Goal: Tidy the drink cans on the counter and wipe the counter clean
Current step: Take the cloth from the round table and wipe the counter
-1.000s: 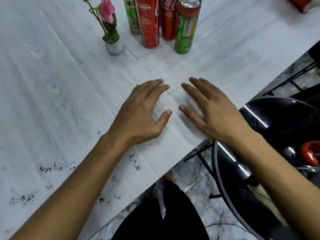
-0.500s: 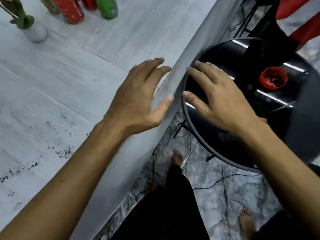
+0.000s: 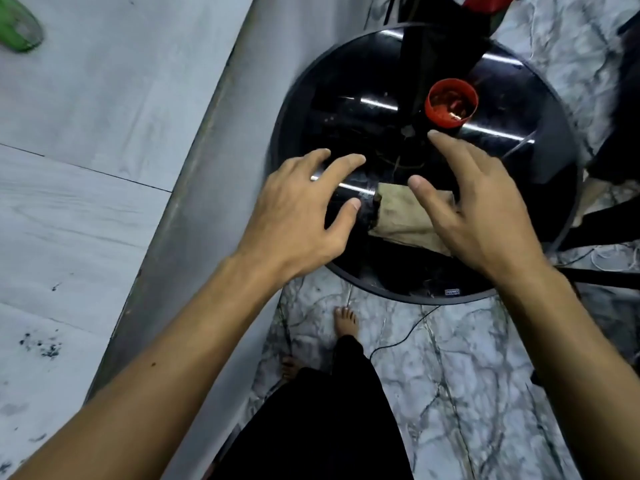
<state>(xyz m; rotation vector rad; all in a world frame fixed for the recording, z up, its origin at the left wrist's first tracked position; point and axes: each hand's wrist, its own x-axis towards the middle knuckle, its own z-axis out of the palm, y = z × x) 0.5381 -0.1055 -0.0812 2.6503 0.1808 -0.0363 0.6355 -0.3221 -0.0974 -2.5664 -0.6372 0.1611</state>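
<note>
The right hand (image 3: 474, 209), fingers spread and empty, hovers over a folded cloth (image 3: 398, 220) on the black round table (image 3: 349, 123). The left hand (image 3: 301, 209), empty too, is just beside it, probably to take it for wiping. Further left, the counter (image 3: 104, 133) has dark crumbs (image 3: 41, 346) and a green can (image 3: 19, 27).

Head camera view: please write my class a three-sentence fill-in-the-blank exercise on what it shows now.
The folded cloth lies on the round table, whose colour is ____.
The left hand and right hand have spread fingers and grip ____.
The can on the counter is coloured ____.
Missing words: black; nothing; green.
</note>
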